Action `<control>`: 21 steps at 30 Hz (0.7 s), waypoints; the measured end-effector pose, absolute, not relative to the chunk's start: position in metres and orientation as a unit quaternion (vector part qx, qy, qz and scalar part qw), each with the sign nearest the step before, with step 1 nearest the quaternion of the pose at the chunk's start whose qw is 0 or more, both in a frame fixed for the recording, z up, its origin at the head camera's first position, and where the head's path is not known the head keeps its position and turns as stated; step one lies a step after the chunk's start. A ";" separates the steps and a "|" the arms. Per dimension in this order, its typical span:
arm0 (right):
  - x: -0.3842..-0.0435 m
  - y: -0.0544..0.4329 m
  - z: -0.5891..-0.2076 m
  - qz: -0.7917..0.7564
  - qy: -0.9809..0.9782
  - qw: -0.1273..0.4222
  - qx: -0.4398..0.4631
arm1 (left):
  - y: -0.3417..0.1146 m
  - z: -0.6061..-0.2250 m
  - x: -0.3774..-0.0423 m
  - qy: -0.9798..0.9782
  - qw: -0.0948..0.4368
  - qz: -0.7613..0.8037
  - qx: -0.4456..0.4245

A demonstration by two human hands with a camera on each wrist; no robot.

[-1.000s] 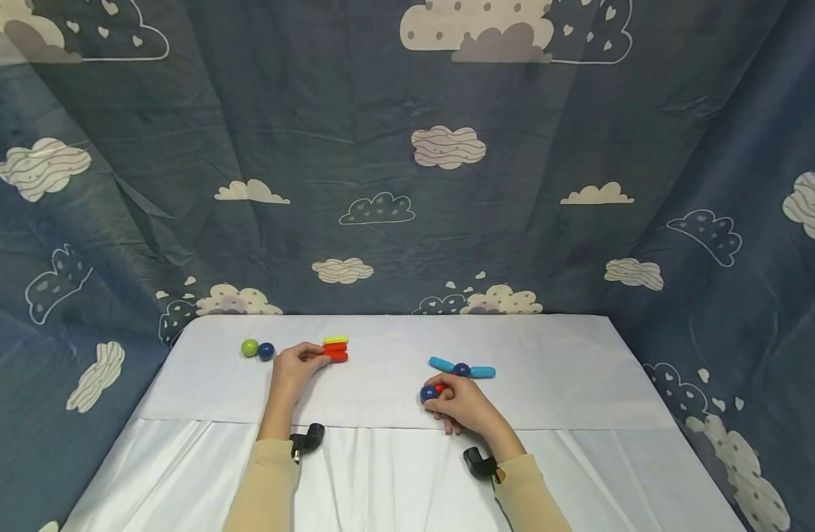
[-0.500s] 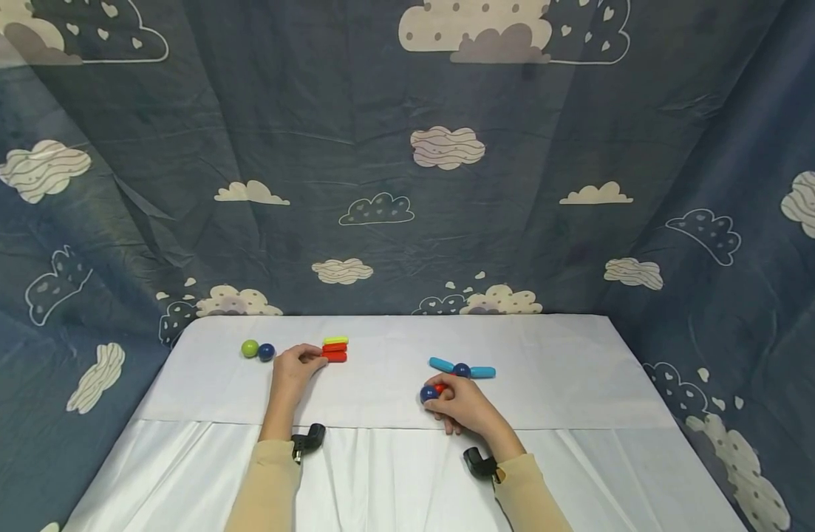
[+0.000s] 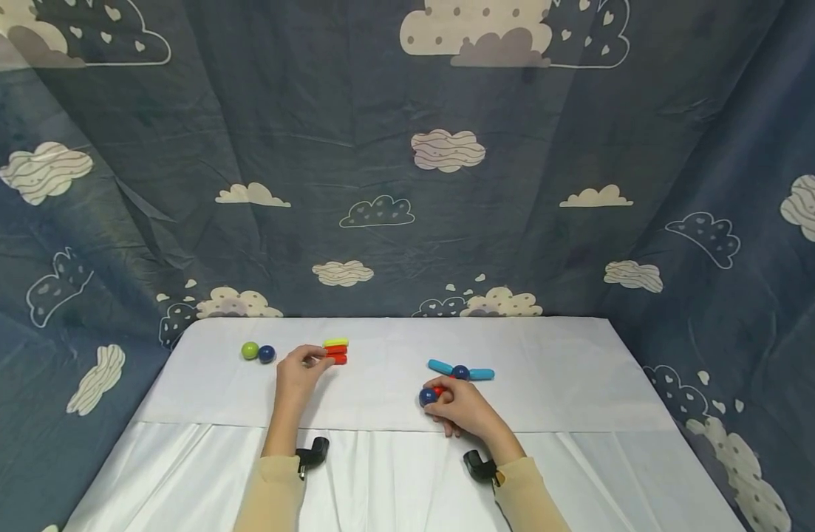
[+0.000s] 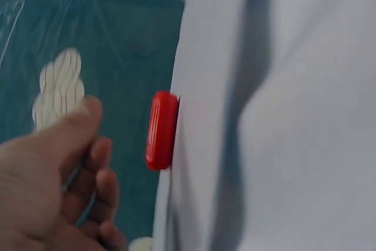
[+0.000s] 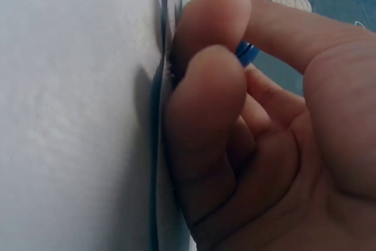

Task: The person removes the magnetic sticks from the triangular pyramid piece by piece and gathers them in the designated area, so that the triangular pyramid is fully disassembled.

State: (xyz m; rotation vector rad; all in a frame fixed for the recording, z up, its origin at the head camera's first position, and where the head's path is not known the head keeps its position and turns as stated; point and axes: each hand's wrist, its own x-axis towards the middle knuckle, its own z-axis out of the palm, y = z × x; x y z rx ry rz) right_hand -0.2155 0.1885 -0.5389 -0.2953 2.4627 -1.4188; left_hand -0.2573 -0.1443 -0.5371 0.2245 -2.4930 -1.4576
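In the head view, my left hand (image 3: 297, 378) hovers at the left ends of two red sticks, the nearer red stick (image 3: 338, 360) and the farther red stick (image 3: 337, 349). The left wrist view shows a gap between its loosely bent fingers and the red stick (image 4: 161, 130). My right hand (image 3: 467, 405) holds a dark blue ball (image 3: 428, 397) between thumb and forefinger. A red stick (image 3: 439, 391) beside this ball is partly hidden by the fingers. Just beyond, a second dark blue ball (image 3: 460, 372) sits between two light blue sticks (image 3: 482, 374).
A yellow stick (image 3: 336, 342) lies behind the red sticks. Left of my left hand are a green ball (image 3: 250, 350) and a dark blue ball (image 3: 266, 354), side by side. The white-covered table (image 3: 380, 399) ends at a patterned cloud curtain (image 3: 380, 244).
My left hand and forearm have shifted slightly right, and the fingertips now overlap the red sticks more. The right hand stays in place on the dark blue ball.
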 end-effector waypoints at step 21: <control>-0.214 0.171 -0.535 -0.475 0.853 0.169 -0.135 | -0.036 -0.550 -0.225 -0.876 -0.016 -0.461 -0.140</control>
